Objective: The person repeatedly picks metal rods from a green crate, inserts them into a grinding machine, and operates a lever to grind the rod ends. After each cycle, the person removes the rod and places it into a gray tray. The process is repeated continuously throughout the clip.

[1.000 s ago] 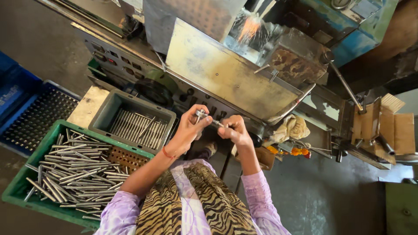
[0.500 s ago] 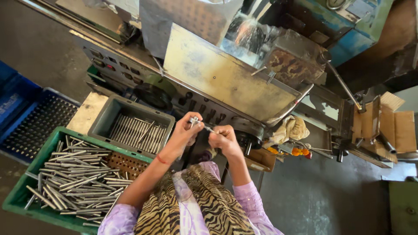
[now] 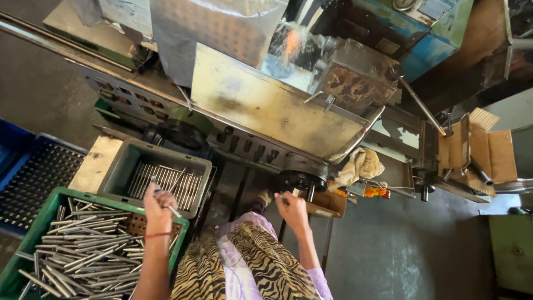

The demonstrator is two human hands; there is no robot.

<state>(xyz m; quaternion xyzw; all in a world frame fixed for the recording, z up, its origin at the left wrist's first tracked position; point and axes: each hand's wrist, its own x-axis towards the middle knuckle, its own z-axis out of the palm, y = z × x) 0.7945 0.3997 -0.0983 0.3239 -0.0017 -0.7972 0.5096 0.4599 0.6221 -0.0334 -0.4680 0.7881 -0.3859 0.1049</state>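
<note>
The left hand (image 3: pixel 158 206) hangs over the near edge of a grey metal tray (image 3: pixel 117 166), its grip closed on a thin metal rod (image 3: pixel 173 210) whose tip sticks out to the right of the fingers, just above the gap between the tray and the green crate (image 3: pixel 33 229) below it. The right hand (image 3: pixel 291 210) is well apart from the left, out in front of the person's lap near the dark round wheel (image 3: pixel 300 180) on the machine's front. Its fingers are curled in a loose fist with the thumb up; whether anything sits in that grip cannot be told.

The grey tray holds a row of thin rods (image 3: pixel 166 180) lying side by side on its floor, mostly lined up lengthwise, with one or two crossing at an angle. The green crate, just beside it and nearer the person, is far fuller: a loose heap of longer silver rods (image 3: pixel 78 255) pointing every way, covering most of the perforated bottom. To the left of both, a blue crate (image 3: pixel 11 147) holds a dark grid insert (image 3: pixel 33 180); what sits in its cells is too small to make out.

Beyond the hands stands the machine (image 3: pixel 266 111), with a large slanted sheet-metal guard and a blue housing (image 3: pixel 433 33) at the upper right. A pale crumpled rag (image 3: pixel 361 165) lies on the machine's ledge, and an open cardboard box (image 3: pixel 483 150) sits farther right. The person's lap shows a striped, animal-print cloth (image 3: pixel 266 266).
</note>
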